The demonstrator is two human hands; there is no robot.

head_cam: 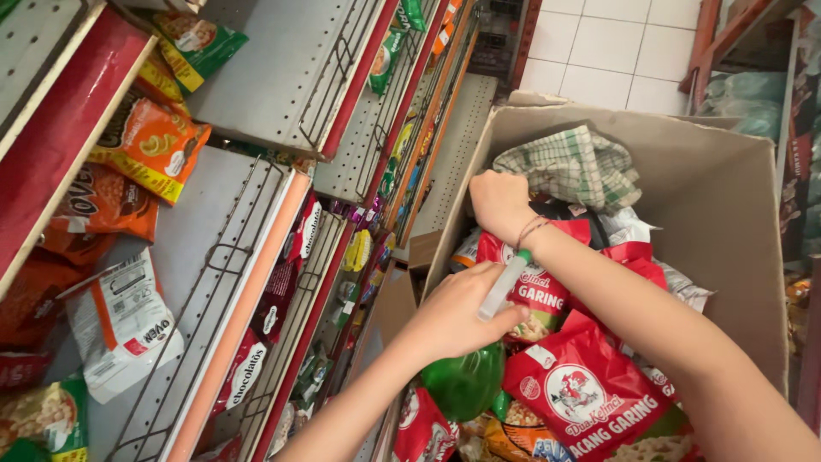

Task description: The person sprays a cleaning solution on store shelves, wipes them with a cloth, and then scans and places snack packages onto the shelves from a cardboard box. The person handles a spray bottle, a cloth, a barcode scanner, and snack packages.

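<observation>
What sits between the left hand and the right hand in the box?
In the head view, a red snack bag lies between the left hand and right hand; the left hand holds a white pen across it.

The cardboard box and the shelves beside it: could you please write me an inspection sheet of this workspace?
Surface: open cardboard box, packed with goods.
Job's things: red snack packets in the box; slim white marker with green cap.
Clutter: green checked cloth on top of the goods; green packet under the left hand.
Grips: left hand closed around the marker; right hand reaching into the box, fingers hidden, on a red packet's top edge.
Cables: nothing seen.
Surroundings: red-edged store shelves at left with orange snack bags and a white bag; white tiled floor beyond.
</observation>
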